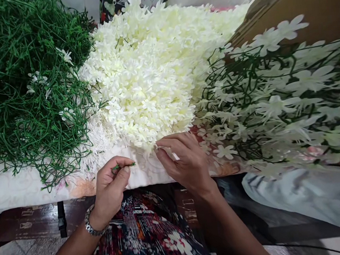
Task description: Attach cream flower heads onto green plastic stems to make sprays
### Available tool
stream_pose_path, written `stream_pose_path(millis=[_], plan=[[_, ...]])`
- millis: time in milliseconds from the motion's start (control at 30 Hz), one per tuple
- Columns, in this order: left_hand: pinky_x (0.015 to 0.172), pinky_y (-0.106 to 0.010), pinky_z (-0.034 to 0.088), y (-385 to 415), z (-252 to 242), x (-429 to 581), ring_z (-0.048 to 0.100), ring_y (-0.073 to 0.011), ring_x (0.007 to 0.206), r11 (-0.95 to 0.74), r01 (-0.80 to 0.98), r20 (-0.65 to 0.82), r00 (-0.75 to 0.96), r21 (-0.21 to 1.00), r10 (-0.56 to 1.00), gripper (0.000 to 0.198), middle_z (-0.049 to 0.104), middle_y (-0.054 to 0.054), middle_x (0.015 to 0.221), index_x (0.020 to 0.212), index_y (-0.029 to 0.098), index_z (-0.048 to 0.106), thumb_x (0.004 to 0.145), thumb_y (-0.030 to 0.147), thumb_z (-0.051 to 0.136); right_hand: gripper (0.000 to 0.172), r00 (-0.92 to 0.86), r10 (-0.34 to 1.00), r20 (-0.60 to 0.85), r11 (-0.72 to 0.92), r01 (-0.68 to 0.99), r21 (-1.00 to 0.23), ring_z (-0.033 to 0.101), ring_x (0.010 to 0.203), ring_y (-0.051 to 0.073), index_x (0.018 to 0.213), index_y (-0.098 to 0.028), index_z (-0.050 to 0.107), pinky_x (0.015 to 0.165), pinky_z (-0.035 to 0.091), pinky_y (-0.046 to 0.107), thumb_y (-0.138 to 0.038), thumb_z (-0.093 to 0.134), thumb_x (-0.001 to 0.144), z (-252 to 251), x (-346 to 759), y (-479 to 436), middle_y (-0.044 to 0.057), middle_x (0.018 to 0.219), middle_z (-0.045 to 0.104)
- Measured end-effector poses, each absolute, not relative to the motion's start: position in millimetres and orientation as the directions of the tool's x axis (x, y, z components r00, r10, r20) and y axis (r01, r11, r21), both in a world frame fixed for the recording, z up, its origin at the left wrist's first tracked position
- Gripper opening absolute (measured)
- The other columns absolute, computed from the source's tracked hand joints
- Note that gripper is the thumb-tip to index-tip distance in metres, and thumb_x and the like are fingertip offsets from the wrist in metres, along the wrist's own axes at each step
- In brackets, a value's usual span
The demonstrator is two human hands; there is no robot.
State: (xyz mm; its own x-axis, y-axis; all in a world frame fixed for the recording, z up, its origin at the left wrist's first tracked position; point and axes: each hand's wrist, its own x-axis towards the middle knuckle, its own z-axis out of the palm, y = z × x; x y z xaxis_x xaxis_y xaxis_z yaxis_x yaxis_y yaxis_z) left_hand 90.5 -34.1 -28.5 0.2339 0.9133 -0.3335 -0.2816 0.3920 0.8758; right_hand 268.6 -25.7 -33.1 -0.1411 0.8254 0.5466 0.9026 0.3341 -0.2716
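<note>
My left hand (112,184) pinches a short green plastic stem (116,166) between thumb and forefinger, its tip poking out to the right. At the front edge of a large heap of loose white artificial flowers (150,77), my right hand (187,161) has its thumb and forefinger closed on a pale flower (154,148). Its other fingers are curled, and the flower is mostly hidden against the heap. Thin white stamens (95,144) lie in a pile beyond my left hand.
A tall heap of green plastic stems (26,88) stands at the left. On the right lie assembled white flower sprays (278,106), with a brown cardboard box (305,8) behind them. A flowered cloth (17,182) covers the table. Another person's light-clothed leg (301,195) is at the right.
</note>
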Motion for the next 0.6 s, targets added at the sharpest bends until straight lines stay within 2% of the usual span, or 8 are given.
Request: stream_pose_path(millis=[133, 233, 333, 400, 467, 600], plan=[[0.046, -0.017, 0.029, -31, -30, 98, 0.037, -0.0056, 0.053, 0.277, -0.183, -0.238, 0.209, 0.943, 0.949, 0.011, 0.049, 0.001, 0.066, 0.083, 0.017, 0.059, 0.073, 0.022, 0.058, 0.015, -0.033, 0.857, 0.514, 0.332, 0.798, -0.503, 0.053, 0.069, 0.014, 0.081, -0.019, 0.054, 0.065, 0.042, 0.029, -0.009, 0.052, 0.070, -35, 272, -32, 0.003, 0.073, 0.058], [0.048, -0.016, 0.031, -28, -29, 105, 0.039, -0.0055, 0.056, 0.232, -0.135, -0.205, 0.192, 0.963, 0.960, 0.009, 0.047, 0.002, 0.064, 0.078, 0.017, 0.057, 0.069, 0.018, 0.061, 0.014, 0.022, 0.869, 0.495, 0.306, 0.761, -0.572, 0.052, 0.066, 0.013, 0.079, -0.018, 0.054, 0.063, 0.043, 0.028, -0.008, 0.051, 0.070, -35, 273, -36, 0.002, 0.068, 0.056], [0.044, -0.014, 0.029, -26, -27, 111, 0.035, -0.0034, 0.050, 0.226, -0.176, -0.198, 0.164, 0.958, 0.966, 0.012, 0.043, 0.005, 0.058, 0.066, 0.016, 0.052, 0.066, 0.016, 0.064, 0.017, 0.062, 0.862, 0.503, 0.308, 0.725, -0.616, 0.052, 0.064, 0.012, 0.081, -0.019, 0.054, 0.061, 0.043, 0.028, -0.007, 0.052, 0.069, -33, 272, -40, 0.001, 0.067, 0.055], [0.039, -0.014, 0.025, -25, -25, 113, 0.031, -0.0021, 0.044, 0.283, -0.255, -0.240, 0.187, 0.925, 0.952, 0.013, 0.039, 0.007, 0.052, 0.065, 0.015, 0.051, 0.067, 0.018, 0.064, 0.022, 0.018, 0.836, 0.548, 0.370, 0.719, -0.588, 0.052, 0.065, 0.012, 0.084, -0.020, 0.054, 0.060, 0.043, 0.027, -0.005, 0.054, 0.067, -32, 270, -44, 0.001, 0.070, 0.056], [0.035, -0.014, 0.022, -26, -23, 115, 0.028, -0.0010, 0.038, 0.387, -0.322, -0.315, 0.256, 0.864, 0.914, 0.011, 0.039, 0.007, 0.049, 0.070, 0.015, 0.054, 0.067, 0.021, 0.063, 0.026, -0.090, 0.793, 0.603, 0.461, 0.734, -0.498, 0.052, 0.067, 0.013, 0.087, -0.021, 0.054, 0.060, 0.043, 0.028, -0.006, 0.057, 0.066, -31, 267, -47, 0.002, 0.074, 0.058], [0.032, -0.013, 0.021, -31, -23, 113, 0.029, 0.0008, 0.035, 0.515, -0.430, -0.416, 0.307, 0.741, 0.856, 0.014, 0.046, 0.006, 0.053, 0.071, 0.014, 0.059, 0.062, 0.020, 0.068, 0.032, -0.237, 0.708, 0.665, 0.576, 0.739, -0.349, 0.052, 0.069, 0.013, 0.093, -0.022, 0.054, 0.060, 0.042, 0.029, -0.008, 0.060, 0.065, -32, 254, -51, 0.001, 0.076, 0.060]])
